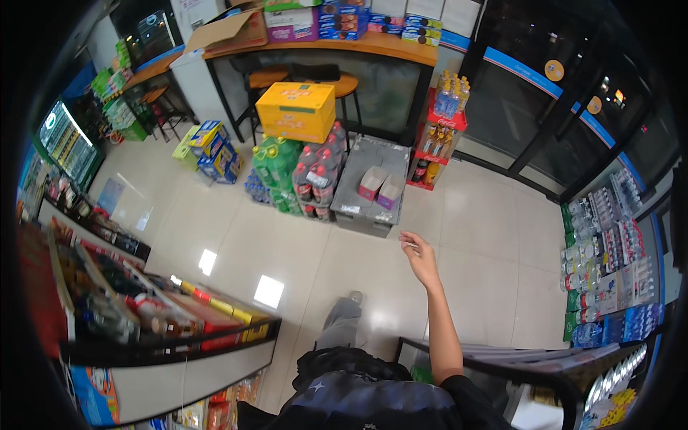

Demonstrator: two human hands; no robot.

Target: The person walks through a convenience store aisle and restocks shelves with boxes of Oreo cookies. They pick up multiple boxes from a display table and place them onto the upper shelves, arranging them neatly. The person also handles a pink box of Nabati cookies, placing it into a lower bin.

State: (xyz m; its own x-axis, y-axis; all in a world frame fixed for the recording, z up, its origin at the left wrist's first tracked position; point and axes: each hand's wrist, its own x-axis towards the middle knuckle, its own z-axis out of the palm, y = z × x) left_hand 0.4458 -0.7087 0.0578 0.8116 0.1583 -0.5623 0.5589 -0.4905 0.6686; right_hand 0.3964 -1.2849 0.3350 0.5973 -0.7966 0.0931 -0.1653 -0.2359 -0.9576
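Note:
My right hand [418,258] is raised over the tiled floor, its fingers slightly curled and apart, with nothing seen in it. Beyond the fingertips stands a grey plastic crate [355,161] with a lid. On that lid sit two small open cartons, one pink [371,184] and one purple [388,194]. Left of the crate are shrink-wrapped packs of cola bottles [321,180] and green soda bottles [277,166], and a yellow cardboard box [295,113] rests on top of them. My left hand is out of view.
A red drinks rack [432,137] stands right of the crate, near glass doors [532,86]. Behind is a wooden counter [322,47] with stools. Stocked shelves [172,344] flank me at lower left, and a black-framed rack [516,371] at lower right. Bottled water packs [586,258] line the right side.

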